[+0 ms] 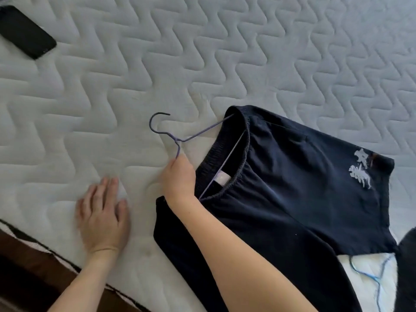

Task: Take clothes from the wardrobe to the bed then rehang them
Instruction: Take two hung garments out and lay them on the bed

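A dark navy garment (299, 185) with an elastic waistband and a pale print lies flat on the white quilted bed (202, 52). A thin purple wire hanger (161, 129) sits partly inside the waistband, its hook pointing left on the bed. My right hand (179, 179) is shut on the hanger's lower arm at the waistband's left edge. My left hand (102, 212) rests flat on the bed, fingers spread, left of the garment and holding nothing.
A black phone (24, 32) lies at the bed's far left corner. The bed's edge and a dark wooden frame (27, 266) run along the lower left. A white cloth with a blue cord (369, 273) and another dark item (407, 266) lie at the lower right.
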### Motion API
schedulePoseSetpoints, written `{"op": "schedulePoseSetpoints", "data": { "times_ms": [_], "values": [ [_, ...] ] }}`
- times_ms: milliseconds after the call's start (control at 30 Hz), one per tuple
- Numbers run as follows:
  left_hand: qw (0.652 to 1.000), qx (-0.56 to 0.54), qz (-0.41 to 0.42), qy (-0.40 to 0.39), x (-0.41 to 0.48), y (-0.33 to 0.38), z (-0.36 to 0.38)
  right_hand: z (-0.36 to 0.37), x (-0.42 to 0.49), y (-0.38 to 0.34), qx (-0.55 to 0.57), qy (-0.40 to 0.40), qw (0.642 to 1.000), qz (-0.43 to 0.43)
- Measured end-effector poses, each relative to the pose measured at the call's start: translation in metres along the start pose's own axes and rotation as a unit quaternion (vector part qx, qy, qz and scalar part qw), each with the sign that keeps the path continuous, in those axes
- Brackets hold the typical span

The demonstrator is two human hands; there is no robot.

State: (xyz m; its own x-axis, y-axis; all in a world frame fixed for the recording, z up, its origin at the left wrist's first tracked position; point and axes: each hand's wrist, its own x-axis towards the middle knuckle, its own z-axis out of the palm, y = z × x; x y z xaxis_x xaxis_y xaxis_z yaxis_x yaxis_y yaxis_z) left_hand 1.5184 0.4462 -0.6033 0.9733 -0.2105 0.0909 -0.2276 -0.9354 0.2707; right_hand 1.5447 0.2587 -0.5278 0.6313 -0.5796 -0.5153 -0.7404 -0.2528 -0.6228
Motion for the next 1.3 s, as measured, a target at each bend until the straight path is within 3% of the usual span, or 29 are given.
{"op": "schedulePoseSetpoints", "data": {
  "times_ms": [100, 200, 300, 367, 433, 500, 600, 700, 867, 967, 1167, 1300],
  "values": [
    [1.0, 0.012, 0.012, 0.014, -0.001, 0.0, -0.001, -0.001, 0.01, 0.0, -0.179, -0.03, 0.982, -0.055],
    [1.0, 0.024, 0.014, 0.004, -0.001, 0.0, 0.0, -0.003, 0.013, -0.002, -0.273, -0.048, 0.956, -0.101],
    [0.998, 0.041, 0.002, -0.044, 0.0, 0.004, -0.009, -0.01, 0.016, -0.004, -0.328, -0.068, 0.933, -0.135],
    [0.99, 0.064, -0.002, -0.123, 0.009, 0.006, -0.024, -0.025, 0.011, -0.006, -0.322, -0.082, 0.93, -0.154],
    [0.97, 0.05, -0.034, -0.235, 0.028, 0.014, -0.05, -0.053, -0.003, -0.006, -0.279, -0.057, 0.941, -0.186],
    [0.947, -0.014, -0.09, -0.308, 0.043, 0.031, -0.088, -0.093, -0.034, -0.004, -0.149, -0.01, 0.971, -0.185],
    [0.944, -0.129, -0.113, -0.282, 0.04, 0.075, -0.163, -0.174, -0.106, 0.01, 0.115, 0.027, 0.983, -0.14],
    [0.939, -0.219, -0.062, -0.256, -0.003, 0.131, -0.248, -0.261, -0.195, 0.041, 0.246, 0.07, 0.96, -0.112],
    [0.912, -0.313, 0.016, -0.264, -0.109, 0.214, -0.385, -0.393, -0.351, 0.11, 0.311, 0.164, 0.934, -0.068],
    [0.897, -0.346, 0.037, -0.273, -0.167, 0.243, -0.424, -0.446, -0.434, 0.147, 0.329, 0.233, 0.914, -0.042],
    [0.856, -0.297, 0.085, -0.415, -0.239, 0.291, -0.41, -0.461, -0.551, 0.215, 0.363, 0.374, 0.852, 0.044],
    [0.819, -0.221, 0.164, -0.503, -0.238, 0.322, -0.375, -0.423, -0.593, 0.261, 0.429, 0.458, 0.765, 0.146]
  ]
}}
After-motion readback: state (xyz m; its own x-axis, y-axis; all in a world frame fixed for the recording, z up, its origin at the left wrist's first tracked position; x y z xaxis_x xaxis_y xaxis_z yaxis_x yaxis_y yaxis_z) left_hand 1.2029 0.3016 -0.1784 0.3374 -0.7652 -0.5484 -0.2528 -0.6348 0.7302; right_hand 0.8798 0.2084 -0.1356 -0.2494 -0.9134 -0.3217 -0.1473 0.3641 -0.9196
